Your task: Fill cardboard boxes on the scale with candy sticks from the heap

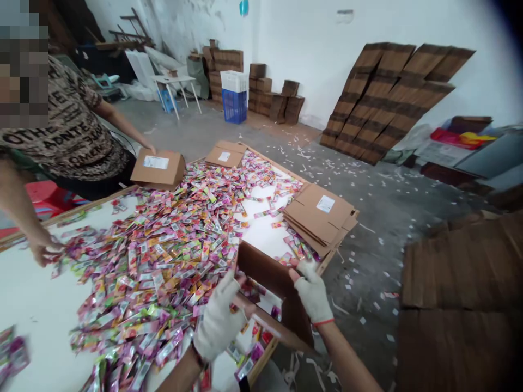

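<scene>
Between my two gloved hands is a cardboard box (295,310), unfolded into an open frame; the table and some packets show through it. My left hand (220,316), in a white glove with bare fingertips, grips its left side. At its upper right edge my right hand (312,291), gloved the same way, is closed on the cardboard. Just beyond lies a stack of flat cardboard boxes (318,215) with a white label on top. A wide heap of small colourful wrapped packets (163,245) spreads over the white table (36,296) to the left.
Across the table a co-worker (77,120) has one hand on a cardboard box (159,169) and the other at the packets. Another box (225,154) lies at the far corner. Large cardboard bundles (461,294) stand at right. Paper scraps litter the floor (359,261).
</scene>
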